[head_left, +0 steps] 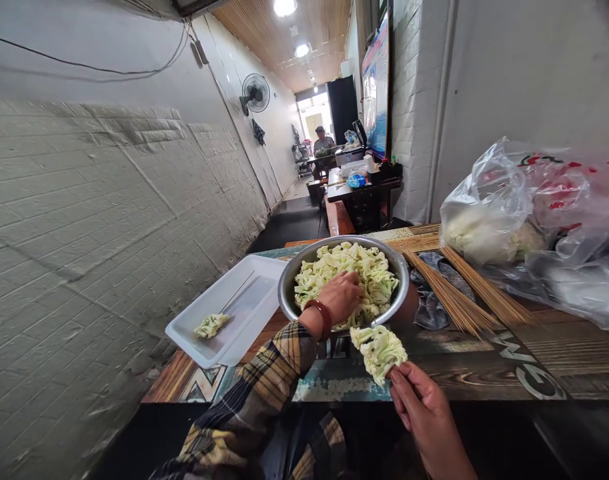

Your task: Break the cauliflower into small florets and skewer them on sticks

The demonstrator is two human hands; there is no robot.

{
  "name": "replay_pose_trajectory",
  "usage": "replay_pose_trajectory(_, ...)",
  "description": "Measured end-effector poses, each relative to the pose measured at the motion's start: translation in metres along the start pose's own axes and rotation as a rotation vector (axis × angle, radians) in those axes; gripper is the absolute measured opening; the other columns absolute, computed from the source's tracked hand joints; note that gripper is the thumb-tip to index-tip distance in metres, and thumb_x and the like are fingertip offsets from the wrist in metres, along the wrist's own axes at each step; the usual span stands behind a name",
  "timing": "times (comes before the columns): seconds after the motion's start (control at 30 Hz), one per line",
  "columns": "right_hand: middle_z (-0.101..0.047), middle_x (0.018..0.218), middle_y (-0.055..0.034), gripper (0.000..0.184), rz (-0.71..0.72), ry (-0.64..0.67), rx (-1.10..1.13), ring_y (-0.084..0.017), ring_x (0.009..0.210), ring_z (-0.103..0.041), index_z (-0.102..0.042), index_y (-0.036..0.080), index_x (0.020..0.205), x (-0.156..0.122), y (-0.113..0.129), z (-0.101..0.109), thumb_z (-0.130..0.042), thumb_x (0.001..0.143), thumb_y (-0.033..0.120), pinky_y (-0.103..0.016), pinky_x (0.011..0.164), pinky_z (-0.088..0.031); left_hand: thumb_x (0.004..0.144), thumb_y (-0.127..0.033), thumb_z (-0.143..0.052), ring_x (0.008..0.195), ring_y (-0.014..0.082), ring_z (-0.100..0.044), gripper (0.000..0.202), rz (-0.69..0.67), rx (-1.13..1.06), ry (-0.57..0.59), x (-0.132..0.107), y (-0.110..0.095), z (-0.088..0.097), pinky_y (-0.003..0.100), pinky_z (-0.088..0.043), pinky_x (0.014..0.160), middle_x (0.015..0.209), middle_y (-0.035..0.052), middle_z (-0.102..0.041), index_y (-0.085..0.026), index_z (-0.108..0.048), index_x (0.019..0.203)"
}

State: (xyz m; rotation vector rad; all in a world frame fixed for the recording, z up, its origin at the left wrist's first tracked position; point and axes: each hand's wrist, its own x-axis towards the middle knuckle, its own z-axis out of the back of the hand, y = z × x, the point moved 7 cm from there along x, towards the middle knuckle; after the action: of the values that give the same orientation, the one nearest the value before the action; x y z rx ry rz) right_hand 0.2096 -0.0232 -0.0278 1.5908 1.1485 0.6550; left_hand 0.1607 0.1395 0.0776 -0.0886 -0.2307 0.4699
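A steel bowl (403, 293) on the table is heaped with pale cauliflower florets (351, 260). My left hand (338, 298), with a dark red bangle at its wrist, reaches into the heap; its curled fingers close on cauliflower, their tips partly hidden among the pieces. In front of the bowl, my right hand (424, 403) pinches the lower end of a skewered piece of cauliflower (379, 352). Most of that skewer is hidden. Left of the bowl, a white plastic tray (254, 327) contains one cauliflower skewer (211, 325) lying flat.
Two bundles of bamboo skewers (449, 293) lie right of the bowl on a dark grey cloth (431, 310). Plastic bags (489, 220) holding cauliflower stand farther right. A brick wall (84, 233) runs along the left. Another person (324, 142) sits far back beyond a second table (341, 190).
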Motion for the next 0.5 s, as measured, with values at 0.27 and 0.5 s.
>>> replay_pose_trajectory(0.27,-0.038,0.048,0.0083,0.040,-0.094,0.034,0.022,-0.007,0.042,-0.030,-0.055,0.019,0.076,-0.001,-0.020,0.001,-0.065,0.071,0.058,-0.018,0.036,-0.024,0.073,-0.035,-0.064,0.050,0.0057,-0.040,0.023,0.410,-1.143,-0.358,-0.037,0.044,0.017,0.020,-0.030,0.048,0.060,-0.0037,-0.049,-0.015,-0.054,0.069)
replay_pose_trajectory(0.5,-0.039,0.048,0.0083,0.035,-0.112,0.089,0.026,-0.007,0.042,-0.030,-0.055,0.019,0.080,-0.003,-0.030,-0.012,-0.065,0.074,0.053,-0.018,0.036,-0.024,0.068,-0.028,-0.071,0.056,0.0084,-0.055,0.028,0.538,-1.567,-0.444,-0.078,0.033,0.014,0.019,-0.038,0.051,0.069,0.0002,-0.063,-0.016,-0.053,0.086)
